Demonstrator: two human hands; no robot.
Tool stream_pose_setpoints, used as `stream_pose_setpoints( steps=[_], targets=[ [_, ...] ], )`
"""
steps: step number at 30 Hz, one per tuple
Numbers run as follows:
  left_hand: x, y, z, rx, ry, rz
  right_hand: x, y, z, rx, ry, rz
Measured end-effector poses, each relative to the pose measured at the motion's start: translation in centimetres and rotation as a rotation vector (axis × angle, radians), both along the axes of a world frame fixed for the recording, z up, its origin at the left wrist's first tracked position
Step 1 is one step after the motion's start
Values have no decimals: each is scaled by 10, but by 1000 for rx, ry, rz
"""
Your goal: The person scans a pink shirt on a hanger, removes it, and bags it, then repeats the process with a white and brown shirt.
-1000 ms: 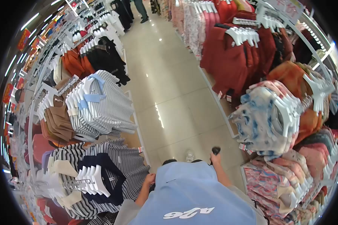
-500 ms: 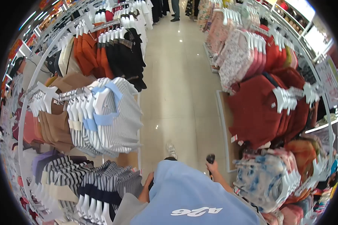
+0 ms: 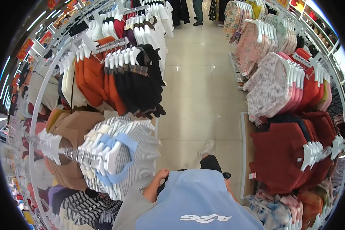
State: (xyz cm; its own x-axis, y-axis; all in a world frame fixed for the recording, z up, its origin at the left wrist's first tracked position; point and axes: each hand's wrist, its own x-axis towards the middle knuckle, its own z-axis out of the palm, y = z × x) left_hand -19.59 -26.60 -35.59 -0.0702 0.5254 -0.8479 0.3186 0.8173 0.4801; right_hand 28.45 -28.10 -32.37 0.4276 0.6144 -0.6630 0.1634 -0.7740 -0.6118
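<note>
My left hand (image 3: 162, 174) hangs at my left side, its fingers curled in. A dark shape shows right beside it, and I cannot make out what it is. At my right hip, my right hand (image 3: 228, 183) is closed around a black handheld thing (image 3: 227, 175) with a rounded end; my shirt hides much of that hand. Nearest my left hand hang white-and-grey striped shirts (image 3: 143, 153) with light blue collars. Over to the right are dark red tops (image 3: 276, 157) on white hangers.
A tiled aisle (image 3: 191, 88) runs ahead between clothes racks. Black tops (image 3: 143, 84) and orange tops (image 3: 90, 76) hang on the left, floral blouses (image 3: 268, 84) on the right. A low platform edge (image 3: 243, 153) borders the right side. A person's legs (image 3: 197, 11) stand at the far end.
I have moved forward along the aisle, and the racks slide back toward me. My other foot is now in front. The right hand with the black thing has drawn back against my side.
</note>
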Motion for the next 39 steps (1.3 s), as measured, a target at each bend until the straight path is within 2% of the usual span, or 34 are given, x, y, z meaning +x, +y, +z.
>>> stream_pose_setpoints(
  steps=[1,2,3,6,8,11,13,15,17,18,20,21,23,24,27,29,31,33,35,37,39],
  targets=[
    [-4,16,-2,-2,16,-76,-3,27,-2,6,11,-8],
    [-10,27,-27,37,73,-131,-7,62,-4,19,24,-15],
    [-9,50,-23,45,88,-123,-9,96,-4,31,35,-19],
    [5,103,-8,158,151,-164,-2,177,-16,36,61,-29],
    [15,134,-2,147,133,-138,20,223,-20,29,62,-32],
    [27,222,15,115,133,-111,28,331,-28,62,91,-43],
    [30,285,43,280,165,-219,16,377,-36,53,120,-60],
    [33,341,62,405,243,-232,6,409,-45,28,132,-88],
    [22,394,54,298,-37,42,14,456,-36,142,334,-225],
    [24,422,73,369,-11,73,17,479,-31,137,327,-218],
    [23,483,126,456,71,131,16,519,-23,178,445,-374],
    [16,512,141,468,123,156,14,536,-19,167,442,-370],
    [-11,572,157,770,210,222,10,565,-8,301,416,-399],
    [-19,603,184,867,253,261,8,579,4,300,402,-421],
    [-55,688,261,1183,470,303,20,606,14,254,393,-313],
    [-102,745,266,1256,559,444,34,611,-8,208,354,-283],
    [-99,780,332,1115,871,374,48,601,-16,103,289,-246],
    [-132,823,334,1241,1164,259,57,626,-10,66,230,-211],
    [-146,861,337,1224,1126,349,63,672,-2,74,147,-168],
    [-160,890,333,1071,1145,326,61,727,-4,84,75,-120],
    [-164,907,328,1049,1087,505,57,758,-11,65,7,-65]
  ],
)
